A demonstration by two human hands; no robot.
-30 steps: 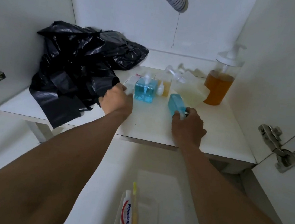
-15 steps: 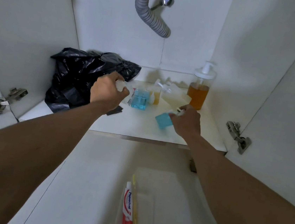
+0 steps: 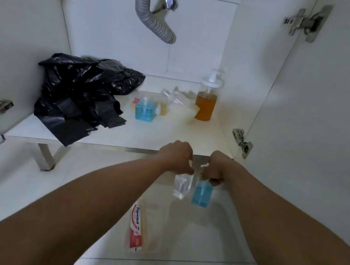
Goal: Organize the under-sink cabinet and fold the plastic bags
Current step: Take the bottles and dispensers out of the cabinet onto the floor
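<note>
My left hand point(image 3: 177, 157) grips the top of a small clear bottle point(image 3: 182, 186), which hangs below it. Beside it, my right hand point(image 3: 216, 168) holds a small blue bottle point(image 3: 202, 193) by its top. Both bottles hang in front of the cabinet's front edge, above the floor. A crumpled heap of black plastic bags point(image 3: 80, 97) lies at the left of the cabinet floor point(image 3: 169, 134). Further back stand a blue square pump bottle point(image 3: 144, 111), a small amber bottle point(image 3: 163, 107) and a tall pump bottle of orange liquid point(image 3: 207, 99).
A clear tray point(image 3: 180, 231) on the floor below my hands holds a red and white toothpaste tube point(image 3: 136, 229). A grey ribbed drain hose point(image 3: 152, 18) hangs from the top. Open doors with metal hinges point(image 3: 241, 141) flank the cabinet.
Both hands have pulled back out of the cabinet and come together over the tray, each carrying its bottle. The camera has moved back and tilted up.
</note>
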